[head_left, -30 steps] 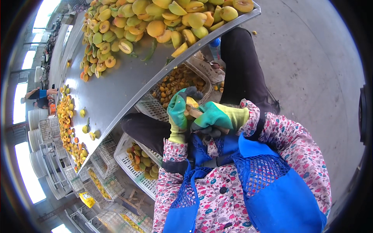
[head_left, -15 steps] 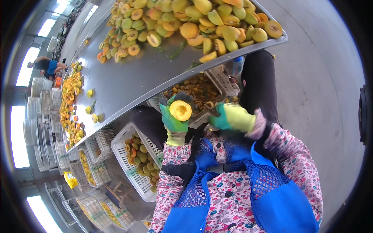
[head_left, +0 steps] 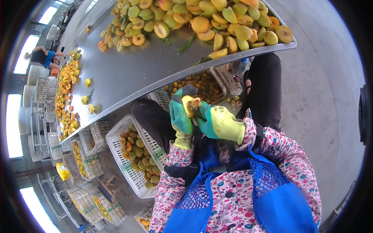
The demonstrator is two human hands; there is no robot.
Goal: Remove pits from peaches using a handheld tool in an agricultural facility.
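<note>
Left hand (head_left: 181, 113): clasping yellow fruit (head_left: 187, 105) | right hand (head_left: 218, 120): curled beside it, cannot tell its grip | white crate (head_left: 117, 162): left of left hand | table (head_left: 128, 75): beyond both

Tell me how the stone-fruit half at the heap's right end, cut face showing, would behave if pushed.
The stone-fruit half may rock, its rounded side apparently beneath. It could slide easily on the smooth-looking metal table. Its exposed flesh probably bruises easily.

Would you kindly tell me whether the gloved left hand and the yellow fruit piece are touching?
Touching: the head view shows the gloved left hand holding the yellow fruit piece, with no gap between glove and fruit.
</note>
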